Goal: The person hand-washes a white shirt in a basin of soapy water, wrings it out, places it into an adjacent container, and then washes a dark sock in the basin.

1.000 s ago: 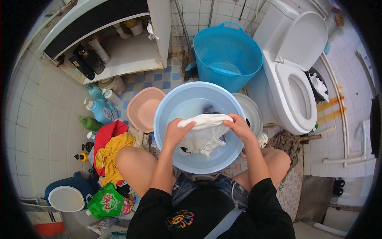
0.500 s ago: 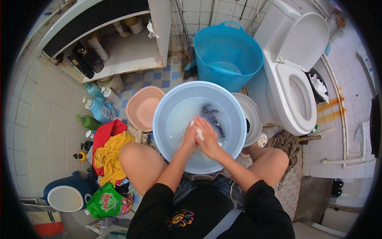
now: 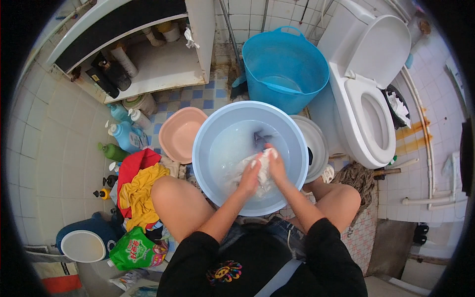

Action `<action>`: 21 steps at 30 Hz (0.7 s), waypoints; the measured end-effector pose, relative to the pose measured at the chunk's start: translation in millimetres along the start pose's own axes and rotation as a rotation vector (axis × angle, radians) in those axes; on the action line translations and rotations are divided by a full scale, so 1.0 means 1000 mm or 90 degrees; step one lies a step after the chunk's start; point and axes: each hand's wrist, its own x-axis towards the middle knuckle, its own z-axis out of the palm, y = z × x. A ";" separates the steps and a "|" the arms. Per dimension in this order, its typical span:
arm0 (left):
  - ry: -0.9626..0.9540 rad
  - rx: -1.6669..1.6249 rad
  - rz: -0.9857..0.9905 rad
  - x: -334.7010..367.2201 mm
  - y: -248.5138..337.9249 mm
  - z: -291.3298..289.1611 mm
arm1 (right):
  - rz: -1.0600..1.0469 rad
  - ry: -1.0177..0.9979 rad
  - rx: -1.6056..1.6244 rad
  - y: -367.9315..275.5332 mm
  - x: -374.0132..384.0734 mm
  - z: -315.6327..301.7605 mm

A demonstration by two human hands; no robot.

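Observation:
A light blue basin (image 3: 202, 143) of cloudy water stands between my knees. Inside it, my left hand (image 3: 251, 174) and my right hand (image 3: 276, 164) are closed on a wet white cloth (image 3: 263, 174), which spreads between them and hangs into the water. What kind of garment it is cannot be made out. Just beyond my fingers a dark cloth (image 3: 259, 139) lies partly under the water.
Left of the basin are a pink basin (image 3: 168, 132), yellow cloth (image 3: 142, 190), red cloth (image 3: 129, 166) and several bottles. Behind it stands a blue tub (image 3: 282, 64); a toilet (image 3: 354, 119) is at the right. A grey-white basin (image 3: 320, 148) sits close by, near a mop head (image 3: 357, 183).
My hands have moved apart and slightly right, the right one farther forward. The white cloth, mostly hidden in my joined hands before, now shows spread between them. Less of the dark cloth shows.

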 end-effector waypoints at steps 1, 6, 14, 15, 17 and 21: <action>-0.030 0.015 -0.021 0.000 -0.010 -0.003 | 0.001 -0.003 0.000 -0.005 0.000 0.002; 0.169 0.391 0.149 0.021 0.011 -0.036 | -0.245 -0.163 -0.229 -0.060 -0.047 0.048; 0.001 0.030 -0.044 -0.004 0.006 -0.001 | -0.080 0.024 -0.039 -0.037 -0.007 0.002; -0.034 0.044 -0.062 -0.004 0.008 0.004 | 0.015 0.082 0.036 -0.032 -0.002 -0.006; 0.035 0.056 -0.016 0.010 0.012 -0.029 | -0.094 0.002 -0.061 -0.046 -0.019 0.022; 0.178 -0.054 -0.021 0.014 0.032 -0.035 | -0.335 -0.200 -0.266 -0.063 -0.067 0.069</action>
